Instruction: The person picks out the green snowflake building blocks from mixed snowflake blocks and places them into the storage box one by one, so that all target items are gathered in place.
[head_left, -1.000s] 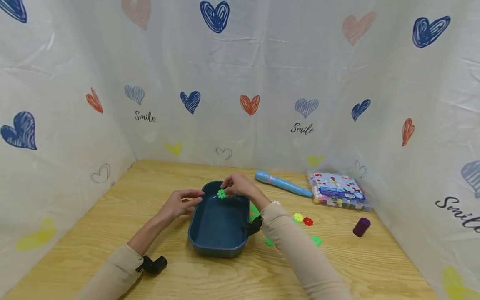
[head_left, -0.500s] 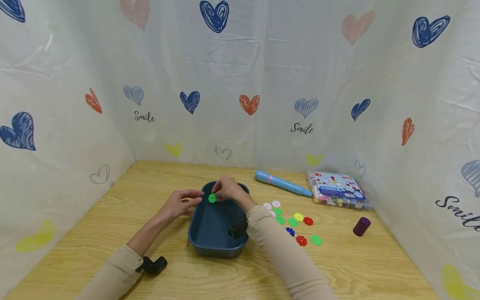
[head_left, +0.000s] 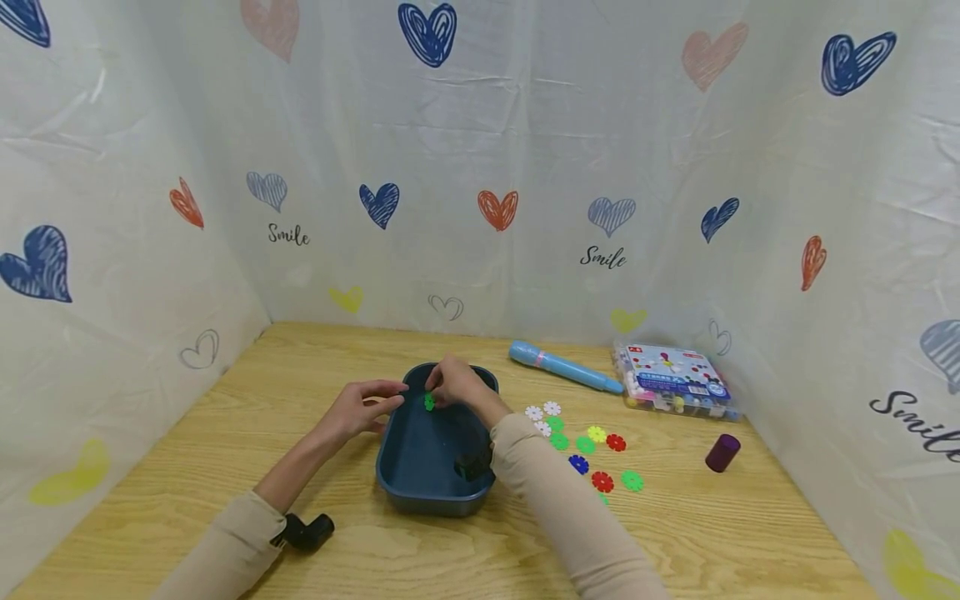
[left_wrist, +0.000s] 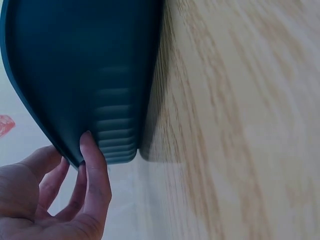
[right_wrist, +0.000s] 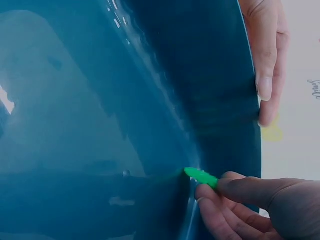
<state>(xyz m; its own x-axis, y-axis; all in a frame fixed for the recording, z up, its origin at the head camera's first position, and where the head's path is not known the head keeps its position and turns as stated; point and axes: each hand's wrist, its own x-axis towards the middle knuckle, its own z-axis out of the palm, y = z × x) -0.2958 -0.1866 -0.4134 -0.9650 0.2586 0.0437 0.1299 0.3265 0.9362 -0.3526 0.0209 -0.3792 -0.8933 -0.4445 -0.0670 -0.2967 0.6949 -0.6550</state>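
Note:
In the head view a dark blue plastic basin (head_left: 437, 454) stands on the table. My left hand (head_left: 358, 412) is at its far left rim, fingers extended. In the left wrist view a fingertip (left_wrist: 88, 140) rests against the ridged outer wall. My right hand (head_left: 459, 385) reaches inside the far end of the basin. It pinches a small green snowflake disc (right_wrist: 201, 176) between thumb and fingers. The right wrist view has the disc nearly edge-on, at the seam of the basin's floor and wall. Several snowflake discs, including a red one (head_left: 602, 482) and a blue one (head_left: 578, 464), lie right of the basin.
A blue stick-shaped object (head_left: 566, 367) lies behind the discs. To its right is a clear case (head_left: 677, 383) with colourful small parts and a printed lid. A purple cylinder (head_left: 722, 453) stands near the right table edge. A heart-printed curtain (head_left: 480, 150) encloses the table.
My right hand has moved left inside the basin with the green disc, then slightly down, turning the disc edge-on. My left hand has stayed at the rim.

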